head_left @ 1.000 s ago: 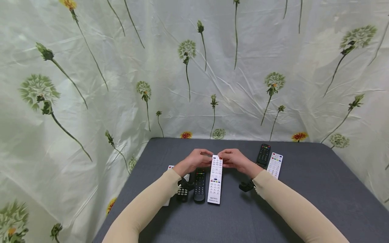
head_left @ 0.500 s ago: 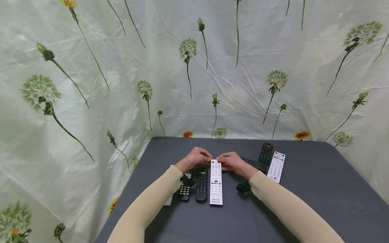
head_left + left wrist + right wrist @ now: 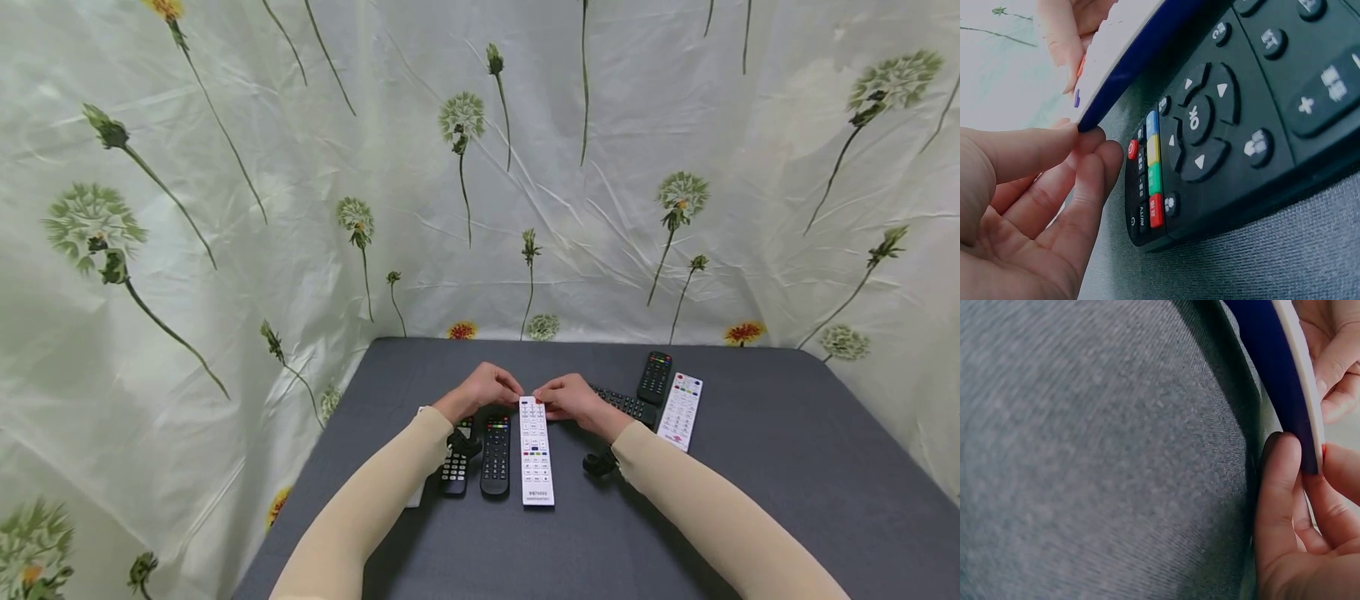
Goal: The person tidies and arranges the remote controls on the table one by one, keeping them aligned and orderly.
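A white remote control (image 3: 536,454) with a dark blue side lies lengthwise before me, its far end between my hands. My left hand (image 3: 482,392) pinches the far left corner of it with thumb and fingertips, as the left wrist view shows. At the far right corner, my right hand (image 3: 573,397) holds the same end; in the right wrist view its fingers (image 3: 1282,487) touch the blue side and the top. That end appears lifted off the cloth. Just left of it lies a black remote control (image 3: 496,457) with coloured buttons.
Further left, a black remote with pale keys (image 3: 454,471) and a white one (image 3: 415,497) are partly hidden by my left arm. To the right lie two black remotes, one upright (image 3: 655,377) and one slanted (image 3: 626,404), and a white remote (image 3: 681,412). Dark grey cloth (image 3: 600,550) covers the table.
The white remote has turned slightly, its near end swinging right, and its far end has come down a little. My right hand has shifted slightly with it, uncovering the slanted black remote.
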A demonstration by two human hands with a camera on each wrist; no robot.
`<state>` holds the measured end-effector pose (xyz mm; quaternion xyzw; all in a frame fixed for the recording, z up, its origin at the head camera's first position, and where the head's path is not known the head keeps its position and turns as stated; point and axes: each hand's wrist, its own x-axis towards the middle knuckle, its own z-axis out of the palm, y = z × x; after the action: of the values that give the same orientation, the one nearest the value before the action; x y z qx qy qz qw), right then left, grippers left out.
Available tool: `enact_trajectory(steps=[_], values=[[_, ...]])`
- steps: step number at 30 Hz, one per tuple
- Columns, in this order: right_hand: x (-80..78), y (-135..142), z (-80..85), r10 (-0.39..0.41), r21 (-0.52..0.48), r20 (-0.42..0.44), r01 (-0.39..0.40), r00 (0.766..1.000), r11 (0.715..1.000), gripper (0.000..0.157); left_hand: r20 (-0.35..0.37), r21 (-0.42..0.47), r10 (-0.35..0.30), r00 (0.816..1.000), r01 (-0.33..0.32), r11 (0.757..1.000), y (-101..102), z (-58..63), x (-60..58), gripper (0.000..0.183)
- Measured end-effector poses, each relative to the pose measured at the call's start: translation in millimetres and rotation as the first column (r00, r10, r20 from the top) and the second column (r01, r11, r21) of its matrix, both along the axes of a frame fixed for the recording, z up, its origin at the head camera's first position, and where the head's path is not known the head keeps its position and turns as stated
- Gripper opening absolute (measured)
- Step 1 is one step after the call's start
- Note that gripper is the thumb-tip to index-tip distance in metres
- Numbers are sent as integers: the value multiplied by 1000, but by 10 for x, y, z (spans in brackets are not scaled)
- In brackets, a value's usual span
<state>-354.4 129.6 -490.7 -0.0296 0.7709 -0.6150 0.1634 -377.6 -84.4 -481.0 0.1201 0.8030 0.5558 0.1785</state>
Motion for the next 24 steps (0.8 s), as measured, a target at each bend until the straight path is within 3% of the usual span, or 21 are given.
enact_trajectory(steps=[13, 24], values=[[72, -61, -15, -42, 108, -157, 60, 987, 992, 17, -4, -18, -11, 1000, 11, 1000, 14, -35, -16, 11], [82, -46, -57, -30, 122, -159, 49, 987, 991, 16, -22, -43, -14, 1000, 13, 999, 11, -67, -20, 12]])
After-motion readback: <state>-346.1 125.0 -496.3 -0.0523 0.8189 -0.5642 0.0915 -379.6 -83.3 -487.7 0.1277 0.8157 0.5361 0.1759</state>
